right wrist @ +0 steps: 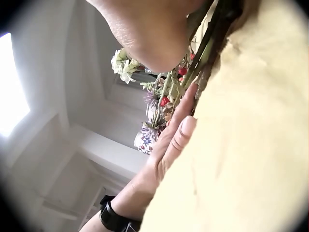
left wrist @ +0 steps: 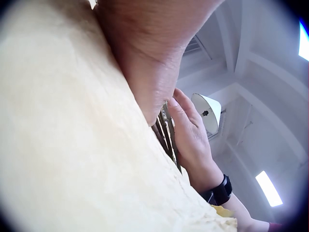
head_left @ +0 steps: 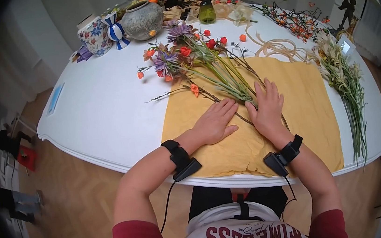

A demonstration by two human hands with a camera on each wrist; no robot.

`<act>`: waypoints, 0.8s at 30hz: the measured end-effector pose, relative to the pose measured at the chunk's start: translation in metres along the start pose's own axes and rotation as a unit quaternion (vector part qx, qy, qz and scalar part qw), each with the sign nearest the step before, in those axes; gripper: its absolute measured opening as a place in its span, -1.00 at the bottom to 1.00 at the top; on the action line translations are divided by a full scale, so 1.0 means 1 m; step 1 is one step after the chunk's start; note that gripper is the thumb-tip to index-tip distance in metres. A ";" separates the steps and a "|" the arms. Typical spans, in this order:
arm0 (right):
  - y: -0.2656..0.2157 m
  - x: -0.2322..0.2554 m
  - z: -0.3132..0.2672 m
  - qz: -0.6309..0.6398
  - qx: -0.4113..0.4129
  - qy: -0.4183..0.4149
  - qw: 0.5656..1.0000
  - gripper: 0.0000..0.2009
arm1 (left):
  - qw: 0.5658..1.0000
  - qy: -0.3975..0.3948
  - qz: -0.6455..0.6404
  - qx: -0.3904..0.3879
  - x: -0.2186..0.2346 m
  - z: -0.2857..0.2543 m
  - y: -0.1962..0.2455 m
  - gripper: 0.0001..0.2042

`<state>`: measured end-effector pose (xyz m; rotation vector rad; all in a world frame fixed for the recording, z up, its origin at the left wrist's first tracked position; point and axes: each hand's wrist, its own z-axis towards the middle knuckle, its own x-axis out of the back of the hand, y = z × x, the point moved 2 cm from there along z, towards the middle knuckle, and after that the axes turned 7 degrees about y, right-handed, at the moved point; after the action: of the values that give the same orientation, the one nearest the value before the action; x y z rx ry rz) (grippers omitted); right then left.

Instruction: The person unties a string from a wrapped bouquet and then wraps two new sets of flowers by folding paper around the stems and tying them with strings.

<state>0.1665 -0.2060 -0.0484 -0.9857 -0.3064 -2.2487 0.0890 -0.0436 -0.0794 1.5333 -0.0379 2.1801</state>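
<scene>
Centrally, flower bundle: a long bunch of purple, red and orange blooms on green stems (head_left: 230, 77) lay on the square yellow cloth (head_left: 310, 105), its heads reaching past the cloth's far left edge.
Long axis: it ran from the blooms, far and left, to the stem ends, near and right, which came down between the hands.
Left hand (head_left: 215, 122): it rested palm down on the cloth, left of the stem ends, fingers straight and close together, thumb apart; its fingertips touched the thin brown twigs (head_left: 206, 94).
Right hand (head_left: 267, 110): it lay just right of the stem ends, fingers extended and slightly spread, its thumb alongside them.
Nearer hand: neither was plainly nearer, as the stem ends sat close to both.
Around: a sheaf of pale flowers (head_left: 351, 93) lay to the right on the white table (head_left: 99, 106); a round grey pot (head_left: 142, 22) stood far left.
Hidden: the hands covered parts of the twigs and stem ends, and how firmly either hand pressed could not be told.
Wrist views: the left one cut off the left fingers, the right one the right fingers.
</scene>
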 end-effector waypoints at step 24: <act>0.013 0.002 -0.010 0.104 -0.039 -0.200 0.974 -0.44 | 0.990 0.023 0.090 -0.106 0.019 0.064 0.024 -0.42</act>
<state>0.1682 -0.2213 -0.0548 -1.4432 -0.2740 -1.8756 0.1306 -0.0765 -0.0325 1.4074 -0.3952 2.2641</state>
